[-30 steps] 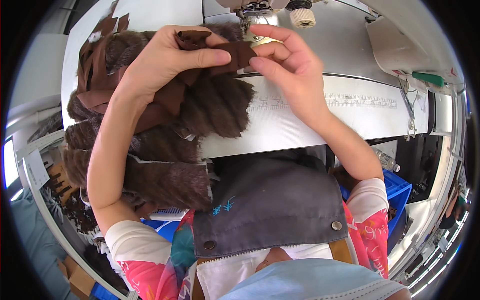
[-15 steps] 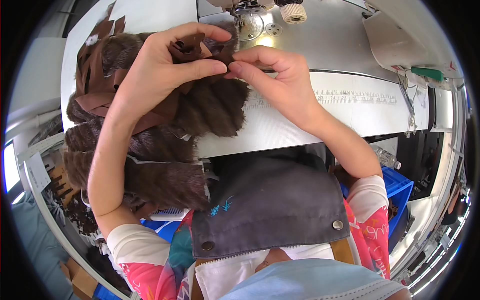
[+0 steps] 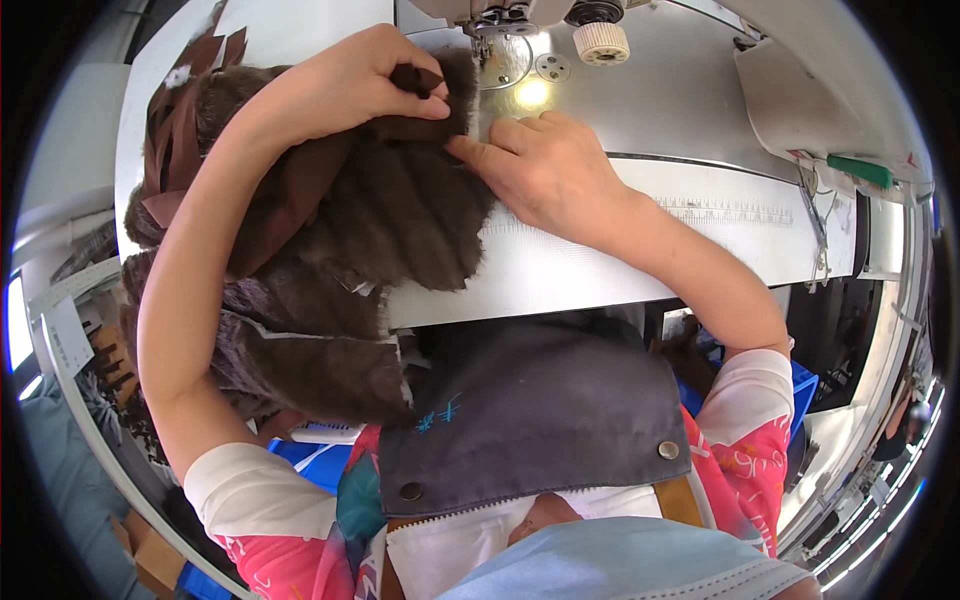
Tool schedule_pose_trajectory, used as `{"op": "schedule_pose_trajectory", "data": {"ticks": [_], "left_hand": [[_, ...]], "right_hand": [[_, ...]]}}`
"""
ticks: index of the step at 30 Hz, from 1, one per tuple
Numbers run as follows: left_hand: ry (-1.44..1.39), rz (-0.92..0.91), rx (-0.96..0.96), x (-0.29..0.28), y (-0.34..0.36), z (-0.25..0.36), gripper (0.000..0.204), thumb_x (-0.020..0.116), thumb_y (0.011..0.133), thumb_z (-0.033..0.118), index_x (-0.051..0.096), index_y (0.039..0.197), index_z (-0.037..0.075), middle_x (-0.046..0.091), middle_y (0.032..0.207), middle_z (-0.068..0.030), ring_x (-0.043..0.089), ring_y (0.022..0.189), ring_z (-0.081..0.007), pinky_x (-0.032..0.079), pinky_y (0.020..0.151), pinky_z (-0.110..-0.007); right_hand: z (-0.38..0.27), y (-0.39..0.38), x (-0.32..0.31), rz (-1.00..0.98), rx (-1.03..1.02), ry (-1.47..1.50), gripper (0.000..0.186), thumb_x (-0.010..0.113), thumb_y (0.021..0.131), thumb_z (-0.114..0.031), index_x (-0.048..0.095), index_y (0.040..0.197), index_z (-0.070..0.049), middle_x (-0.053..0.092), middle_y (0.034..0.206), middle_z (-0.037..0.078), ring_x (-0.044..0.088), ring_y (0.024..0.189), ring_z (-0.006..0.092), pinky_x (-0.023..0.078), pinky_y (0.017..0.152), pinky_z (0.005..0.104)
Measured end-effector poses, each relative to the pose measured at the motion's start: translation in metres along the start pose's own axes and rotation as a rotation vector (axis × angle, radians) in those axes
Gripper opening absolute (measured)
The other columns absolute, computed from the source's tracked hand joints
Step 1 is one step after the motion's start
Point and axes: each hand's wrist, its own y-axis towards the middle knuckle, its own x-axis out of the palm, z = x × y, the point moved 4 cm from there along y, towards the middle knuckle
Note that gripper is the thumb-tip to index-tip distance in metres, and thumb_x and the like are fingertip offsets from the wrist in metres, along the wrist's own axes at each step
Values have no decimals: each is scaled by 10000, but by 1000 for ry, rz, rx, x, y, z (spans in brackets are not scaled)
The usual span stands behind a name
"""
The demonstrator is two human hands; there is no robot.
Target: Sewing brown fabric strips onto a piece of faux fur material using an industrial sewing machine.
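just beyond fingertips, sewing machine needle. left hand pinched shut on brown fur piece edge; right hand fingers together, pressing fur flat. edge near needle, apparently not yet under it; stitching seems undone.

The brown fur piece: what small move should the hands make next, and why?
Probably slide the brown fur piece a little further toward the presser foot. The left hand pinches its top edge, the right hand presses it flat, and that edge lies just short of the foot.
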Motion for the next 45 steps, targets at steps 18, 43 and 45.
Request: {"op": "schedule_pose_trajectory", "data": {"ticks": [18, 43, 45], "left_hand": [[-174, 23, -209, 11, 9, -21, 152, 651, 728, 82, 615, 804, -44, 605, 715, -33, 549, 625, -108, 438, 564, -260], [443, 523, 265, 43, -21, 5, 456, 558, 598, -109, 634, 1024, 36, 612, 1065, -59, 556, 973, -266, 486, 802, -348], [447, 533, 260, 41, -19, 5, 460, 555, 597, -108, 635, 1026, 39, 612, 1060, -60, 556, 981, -266, 486, 803, -350]], "right_hand": [[14, 2, -3, 159, 36, 60, 282, 583, 707, -63, 648, 981, -71, 532, 868, 36, 524, 730, 188, 433, 600, 304], [33, -2, -11, -48, 57, -162, 364, 582, 696, -43, 658, 1038, -141, 590, 1128, -52, 492, 990, 204, 376, 856, 353], [36, -1, -10, -51, 74, -151, 377, 590, 691, -41, 659, 1044, -155, 597, 1124, -54, 500, 982, 210, 376, 855, 350]]}}
